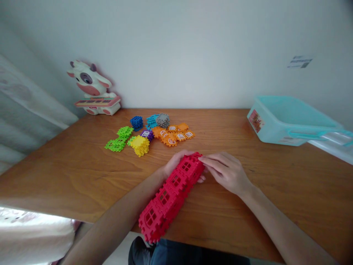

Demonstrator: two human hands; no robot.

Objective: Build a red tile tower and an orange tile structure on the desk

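A long red block structure (170, 189), built of interlocking square plates with window cut-outs, slants across the front of the table. My left hand (179, 162) is wrapped round its far end from underneath, the fingertips showing on the right side. At that same end, the thumb and fingers of my right hand (224, 169) are pinched on the top right corner. The near end of the structure reaches the table's front edge. Part of my left palm is hidden beneath the red plates.
Past my hands lie piles of interlocking plates: green (117, 141), yellow (140, 145), dark blue (136, 123), light blue (151, 120), grey (163, 120), purple (147, 134) and orange (168, 136). A toy cow with a keyboard (95, 90) stands back left. A turquoise bin (275, 129) is at right.
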